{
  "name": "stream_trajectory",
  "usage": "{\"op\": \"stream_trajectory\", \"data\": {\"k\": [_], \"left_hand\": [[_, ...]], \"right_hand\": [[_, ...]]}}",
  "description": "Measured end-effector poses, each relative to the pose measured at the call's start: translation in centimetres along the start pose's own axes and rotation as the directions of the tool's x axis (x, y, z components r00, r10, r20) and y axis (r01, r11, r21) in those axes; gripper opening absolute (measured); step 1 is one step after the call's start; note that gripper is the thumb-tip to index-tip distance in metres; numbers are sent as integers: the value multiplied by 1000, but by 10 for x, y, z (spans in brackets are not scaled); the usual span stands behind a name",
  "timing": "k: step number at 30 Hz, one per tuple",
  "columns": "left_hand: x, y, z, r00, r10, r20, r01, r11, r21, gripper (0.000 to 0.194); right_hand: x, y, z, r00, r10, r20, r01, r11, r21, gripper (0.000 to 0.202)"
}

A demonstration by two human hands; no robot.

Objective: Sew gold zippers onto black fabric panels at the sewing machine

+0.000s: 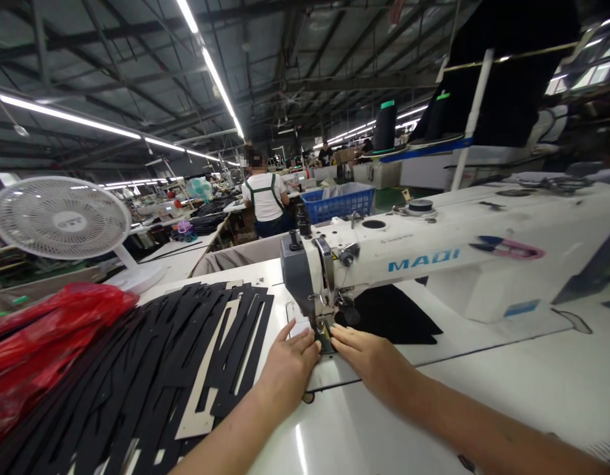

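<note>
A white sewing machine (413, 254) with blue lettering stands before me. Just left of its presser foot, my left hand (289, 359) lies with outstretched fingers, the tips at the needle plate. From the other side my right hand (371, 356) reaches to the foot, its fingers also stretched and pressed down flat. Black fabric (391, 313) spreads under the machine's arm, behind my right hand. What lies directly beneath my fingertips is too small to make out. Pink-handled thread snips (512, 248) rest against the machine's arm.
Many black cut strips (136, 356) with pale backing cover the table's left side, beside a red plastic bag (62, 343). A white fan (62, 221) stands behind them. Past the machine are a blue basket (339, 201) and a seated person (265, 198).
</note>
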State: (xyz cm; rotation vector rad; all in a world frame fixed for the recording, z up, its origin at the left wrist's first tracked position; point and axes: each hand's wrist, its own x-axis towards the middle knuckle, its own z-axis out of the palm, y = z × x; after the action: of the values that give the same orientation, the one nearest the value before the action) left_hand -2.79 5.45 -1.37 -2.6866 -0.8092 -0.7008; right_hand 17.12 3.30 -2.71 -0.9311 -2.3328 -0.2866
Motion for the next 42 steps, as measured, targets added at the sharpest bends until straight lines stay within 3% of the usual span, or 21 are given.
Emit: {"op": "stream_trajectory", "data": {"k": [7,12,22,28,36,42], "left_hand": [[8,-3,-5,996,63,67,-65,997,34,16],[14,-8,-5,984,88,156,-102,991,83,14],[14,-7,-3,990,72,121,-84,992,98,18],[14,-12,4,987,78,137,-91,992,91,11],[16,-12,6,992,25,128,-34,997,66,10],[11,-14,10,999,-27,30,26,1000,16,10]], "right_hand": [[2,2,-2,999,-31,-9,31,999,-38,34],[8,12,5,997,16,74,-13,999,-38,36],[8,14,10,992,30,119,-24,999,-47,37],[11,14,10,991,42,130,-38,999,-35,36],[17,11,3,997,47,67,-50,998,44,37],[22,9,-7,997,16,81,-18,1000,24,26]]}}
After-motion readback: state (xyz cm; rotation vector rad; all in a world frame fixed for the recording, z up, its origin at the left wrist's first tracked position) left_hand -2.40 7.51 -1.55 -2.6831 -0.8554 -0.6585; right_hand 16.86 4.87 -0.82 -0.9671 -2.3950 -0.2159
